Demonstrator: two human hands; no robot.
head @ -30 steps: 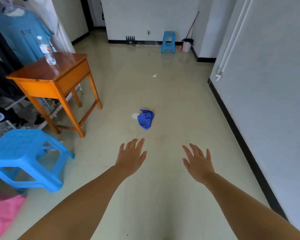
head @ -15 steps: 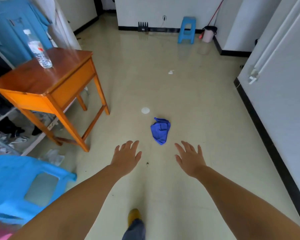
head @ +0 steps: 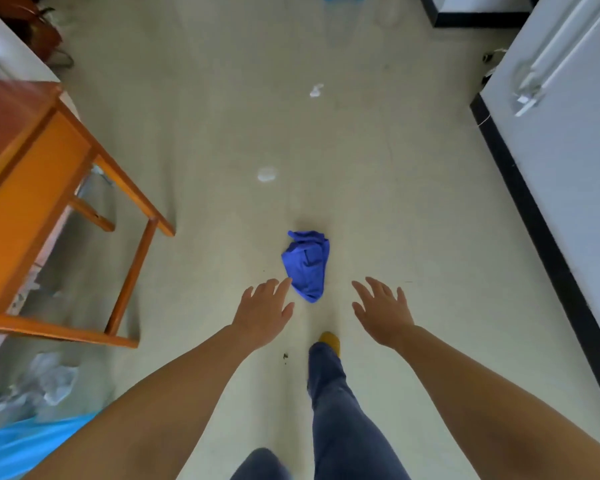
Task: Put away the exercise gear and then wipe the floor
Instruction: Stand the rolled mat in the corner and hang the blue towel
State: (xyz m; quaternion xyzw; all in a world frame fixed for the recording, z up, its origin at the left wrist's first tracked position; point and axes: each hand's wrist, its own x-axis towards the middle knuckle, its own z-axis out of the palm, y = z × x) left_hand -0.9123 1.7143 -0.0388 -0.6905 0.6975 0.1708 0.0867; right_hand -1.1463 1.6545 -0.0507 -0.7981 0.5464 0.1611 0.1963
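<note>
A crumpled blue cloth lies on the pale floor straight ahead. My left hand is stretched out palm down with its fingers apart, fingertips just left of the cloth's near end. My right hand is also spread and empty, a little to the right of the cloth. Neither hand touches it. A white spot marks the floor beyond the cloth, and a small white scrap lies farther off.
An orange wooden table stands at the left. A blue plastic stool is at the bottom left, with crumpled clear plastic beside it. A white wall with black skirting runs along the right. My leg and yellow shoe are below the cloth.
I have stepped forward and tilted my view down. The blue cloth is now much closer, between my fingertips. The bottle and far stool have left the view.
</note>
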